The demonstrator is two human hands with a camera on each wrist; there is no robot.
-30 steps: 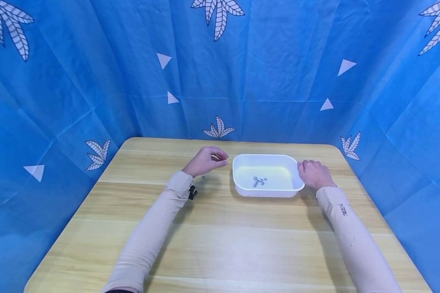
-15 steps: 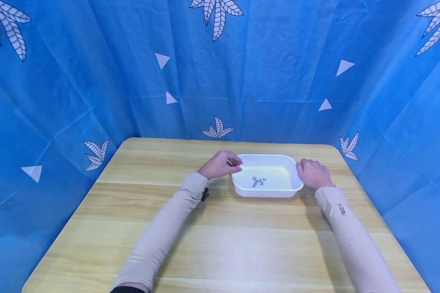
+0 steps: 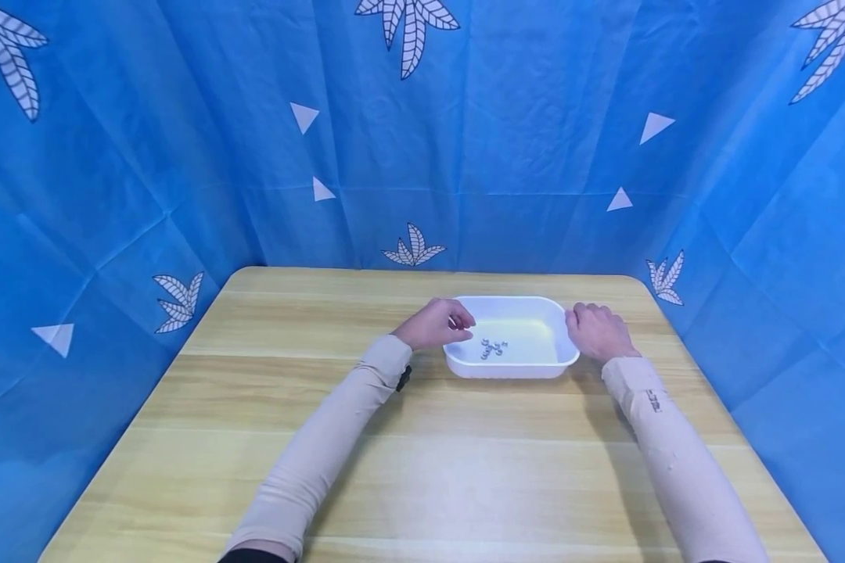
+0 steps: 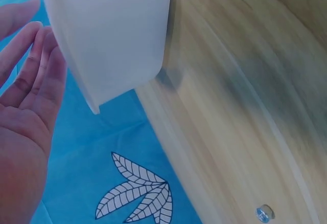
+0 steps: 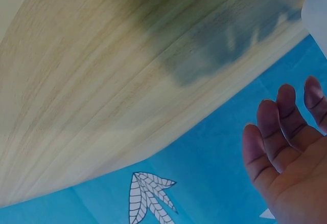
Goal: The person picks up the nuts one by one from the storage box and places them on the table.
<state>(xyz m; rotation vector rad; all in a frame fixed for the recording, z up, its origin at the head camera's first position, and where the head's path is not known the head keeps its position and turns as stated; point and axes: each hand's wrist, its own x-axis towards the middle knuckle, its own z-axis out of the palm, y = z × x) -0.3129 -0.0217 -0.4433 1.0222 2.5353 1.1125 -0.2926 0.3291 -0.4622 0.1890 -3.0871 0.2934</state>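
A white plastic tray (image 3: 514, 371) stands on the wooden table, with several small shiny pieces (image 3: 491, 349) grouped on its floor at the left. My left hand (image 3: 440, 322) hangs over the tray's left rim, thumb and fingers slightly apart. In the left wrist view its fingers (image 4: 43, 75) are gently bent and nothing shows between them. My right hand (image 3: 597, 328) holds the tray's right rim; its thumb is out of the right wrist view, where bent fingers (image 5: 271, 132) appear below the tray wall (image 5: 318, 17).
One more small, round, glassy piece (image 4: 264, 213) lies on the table left of the tray, hidden behind the left arm in the head view. The table (image 3: 465, 461) stretches toward the front. A blue patterned curtain (image 3: 521, 156) surrounds the back and sides.
My left hand has moved right, from beside the tray to over its left rim, and its fingertips have parted slightly. The right hand stays at the right rim.
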